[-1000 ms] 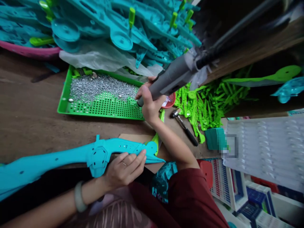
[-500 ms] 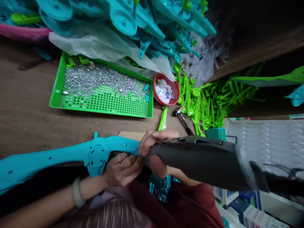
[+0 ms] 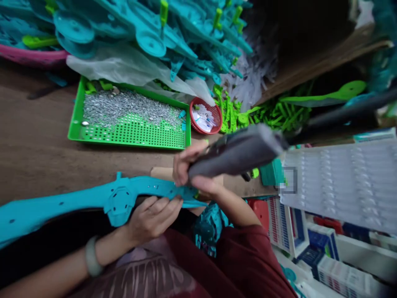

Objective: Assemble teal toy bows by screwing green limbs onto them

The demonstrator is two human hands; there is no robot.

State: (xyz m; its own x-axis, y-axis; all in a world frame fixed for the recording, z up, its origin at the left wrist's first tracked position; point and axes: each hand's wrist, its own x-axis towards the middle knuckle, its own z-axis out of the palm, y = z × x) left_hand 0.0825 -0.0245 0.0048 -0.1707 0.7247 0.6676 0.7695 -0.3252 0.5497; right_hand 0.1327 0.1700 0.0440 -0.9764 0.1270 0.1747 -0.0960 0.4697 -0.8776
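Long turquoise plastic shell lies along the brown wooden worktop edge — left hand curled onto it, right hand wrapped tightly round a grey cylindrical tool; work seems part-done — what remains, I cannot tell.

The table has a brown, wood-like top, which looks dull and slightly worn. Along its near edge, the long turquoise part is of smooth plastic with a soft shine. The dark grey tool above the table has a matt, plastic-like body, although blur hides its finer texture. The green tray is of perforated plastic; along its far edge lie small pieces of bright metal. Just beside its right edge, the red basket is of meshed plastic. Behind the tray's far edge, the translucent sheet looks like thin, wrinkled plastic film. The maroon sleeve is of matt cloth.
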